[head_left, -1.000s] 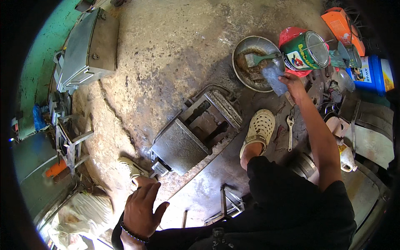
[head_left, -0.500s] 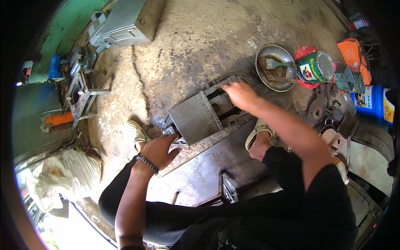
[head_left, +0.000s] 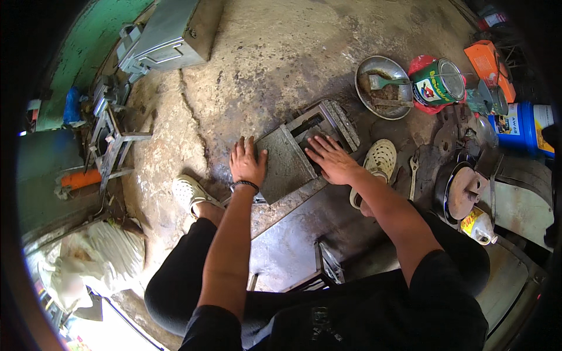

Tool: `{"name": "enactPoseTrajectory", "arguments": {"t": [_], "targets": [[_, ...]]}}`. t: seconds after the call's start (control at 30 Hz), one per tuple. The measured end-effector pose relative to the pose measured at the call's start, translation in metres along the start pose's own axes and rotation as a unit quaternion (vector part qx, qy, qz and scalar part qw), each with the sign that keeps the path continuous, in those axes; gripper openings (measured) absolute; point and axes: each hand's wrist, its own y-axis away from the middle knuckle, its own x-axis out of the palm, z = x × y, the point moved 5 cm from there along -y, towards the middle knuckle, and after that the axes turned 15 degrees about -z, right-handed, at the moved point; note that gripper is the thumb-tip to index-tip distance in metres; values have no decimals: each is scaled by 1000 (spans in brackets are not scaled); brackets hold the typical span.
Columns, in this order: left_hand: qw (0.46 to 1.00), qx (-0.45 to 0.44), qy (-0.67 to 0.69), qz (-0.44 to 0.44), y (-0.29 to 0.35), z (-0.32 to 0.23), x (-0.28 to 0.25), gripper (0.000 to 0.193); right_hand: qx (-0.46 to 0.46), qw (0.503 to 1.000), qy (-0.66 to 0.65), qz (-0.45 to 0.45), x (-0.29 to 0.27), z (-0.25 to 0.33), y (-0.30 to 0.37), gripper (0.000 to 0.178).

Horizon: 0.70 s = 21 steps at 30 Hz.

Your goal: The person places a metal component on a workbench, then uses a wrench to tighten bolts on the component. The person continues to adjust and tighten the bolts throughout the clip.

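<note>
A heavy grey metal machine part (head_left: 284,165) lies between my feet, with a flat rough plate on its left and a slotted frame on its right. My left hand (head_left: 248,165) rests flat on the left end of the plate, its fingers apart and pointing away from me. Over the slotted frame (head_left: 344,124) lies my right hand (head_left: 331,158), fingers spread and grasping nothing. Part of the slot is hidden under that hand. A bench-like metal surface (head_left: 293,219) shows on the near side of the part.
Far right, a metal bowl (head_left: 364,100) holds a brush (head_left: 386,82), beside a green can (head_left: 436,85). A wrench (head_left: 413,175) lies right of my right shoe (head_left: 380,158). A grey metal box (head_left: 175,44) stands far left, near a small metal stand (head_left: 114,140).
My left hand has moved up and right onto the plate. My right hand has left the frame's far end and come down over the slot; that end is now uncovered.
</note>
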Motion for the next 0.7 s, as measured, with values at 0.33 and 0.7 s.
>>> {"name": "enactPoseTrajectory", "arguments": {"t": [0.33,0.7], "targets": [[998,-16,-14,-52,18,0,40,58,-53,993,80,67,24,-26,-10,58],[998,-34,-5,-45,16,0,35,56,392,701,-419,-423,4,-21,4,49]]}}
